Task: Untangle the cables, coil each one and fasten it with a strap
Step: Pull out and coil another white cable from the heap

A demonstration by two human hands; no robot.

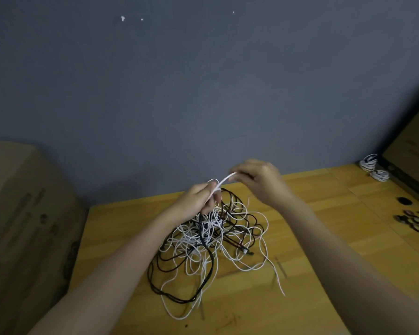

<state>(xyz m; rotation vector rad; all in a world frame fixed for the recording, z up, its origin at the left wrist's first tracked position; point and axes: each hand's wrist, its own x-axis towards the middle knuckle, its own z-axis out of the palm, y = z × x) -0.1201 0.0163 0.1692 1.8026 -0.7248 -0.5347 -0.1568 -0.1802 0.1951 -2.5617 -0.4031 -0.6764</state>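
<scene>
A tangle of white and black cables (211,243) lies heaped on the wooden table (312,250). My left hand (198,199) is raised above the heap and grips a bundle of white cable strands that hang down into it. My right hand (259,180) is a little higher and to the right, and pinches the end of a white cable (224,181) that runs taut between the two hands. Two coiled white cables (373,166) lie at the table's far right corner. Several black straps (416,222) lie near the right edge.
A cardboard box (22,213) stands against the table's left side. Another brown box (416,146) stands at the far right. A grey wall (179,93) rises right behind the table. A round black hole (404,200) is in the tabletop at right.
</scene>
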